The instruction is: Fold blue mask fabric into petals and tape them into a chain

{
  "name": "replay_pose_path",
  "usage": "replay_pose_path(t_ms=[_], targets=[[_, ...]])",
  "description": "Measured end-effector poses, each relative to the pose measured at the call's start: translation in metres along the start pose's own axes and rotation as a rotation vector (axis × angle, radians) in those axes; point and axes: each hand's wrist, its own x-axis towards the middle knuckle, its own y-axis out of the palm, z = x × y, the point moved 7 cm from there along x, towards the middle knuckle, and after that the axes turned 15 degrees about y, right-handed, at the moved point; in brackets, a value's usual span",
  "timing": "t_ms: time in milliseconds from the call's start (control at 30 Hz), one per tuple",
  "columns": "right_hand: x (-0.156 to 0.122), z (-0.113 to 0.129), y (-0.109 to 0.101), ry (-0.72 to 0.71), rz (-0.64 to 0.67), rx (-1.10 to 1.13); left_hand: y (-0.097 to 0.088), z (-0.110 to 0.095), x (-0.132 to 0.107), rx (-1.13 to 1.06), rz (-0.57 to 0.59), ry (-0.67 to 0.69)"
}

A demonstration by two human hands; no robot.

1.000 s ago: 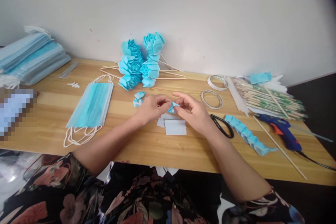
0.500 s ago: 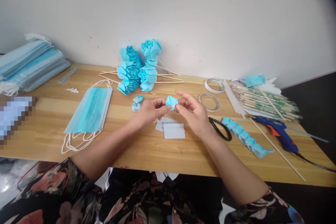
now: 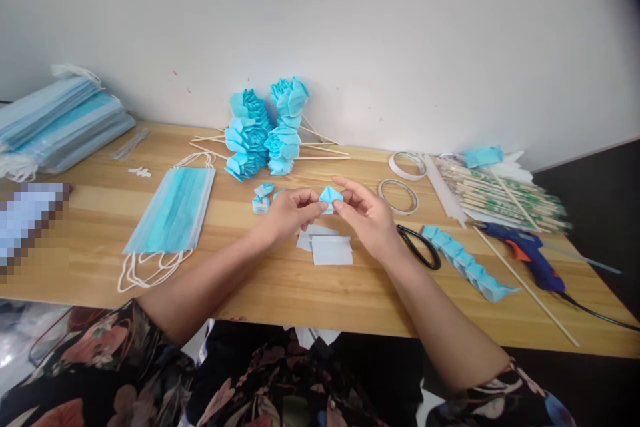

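Between my two hands is a small folded blue piece (image 3: 331, 196) with a pointed top, lifted above the table. My left hand (image 3: 295, 209) pinches its lower left edge with thumb and fingers. The opposite edge is gripped by my right hand (image 3: 364, 212), thumb in front and forefinger raised behind. Just below lie flat pale rectangular sheets (image 3: 332, 249), partly overlapping. Beside my left hand sit a few folded blue pieces (image 3: 261, 203), one partly hidden by the fingers. A chain of folded blue pieces (image 3: 467, 262) lies to the right of my right forearm.
Blue flowers on sticks (image 3: 249, 133) stand at the back by the wall. Face masks (image 3: 170, 210) lie at left, near a mask stack (image 3: 60, 120). Tape rolls (image 3: 407, 165), black-handled scissors (image 3: 420, 247), a blue glue gun (image 3: 533, 253) and bundled sticks (image 3: 505, 197) occupy the right.
The folded blue piece has shifted slightly right and down, and its lower edge is pressed flatter between my thumbs. Both hands keep hold of it.
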Motion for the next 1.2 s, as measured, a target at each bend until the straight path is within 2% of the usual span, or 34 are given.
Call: replay_pose_path(t_ms=[300, 467, 567, 667, 967, 1067, 1200], targets=[[-0.001, -0.002, -0.003, 0.008, -0.011, -0.031, -0.004, 0.001, 0.005, -0.024, -0.016, 0.030], [-0.001, 0.000, -0.010, -0.002, -0.070, -0.018, -0.004, 0.000, 0.003, -0.020, -0.026, 0.049], [-0.001, 0.000, -0.007, 0.009, -0.025, 0.026, -0.004, 0.000, 0.002, -0.007, -0.031, 0.053], [0.000, -0.001, -0.004, 0.007, 0.006, 0.018, -0.001, 0.002, 0.002, 0.001, 0.002, 0.032], [-0.002, 0.000, -0.007, 0.010, -0.067, -0.089, 0.003, -0.003, 0.000, 0.036, 0.069, -0.011], [-0.003, 0.001, -0.011, 0.008, -0.094, -0.079, 0.000, -0.003, 0.000, 0.026, 0.015, 0.010], [-0.001, -0.001, -0.006, 0.026, -0.004, 0.020, -0.006, -0.004, 0.002, -0.045, -0.080, 0.064]])
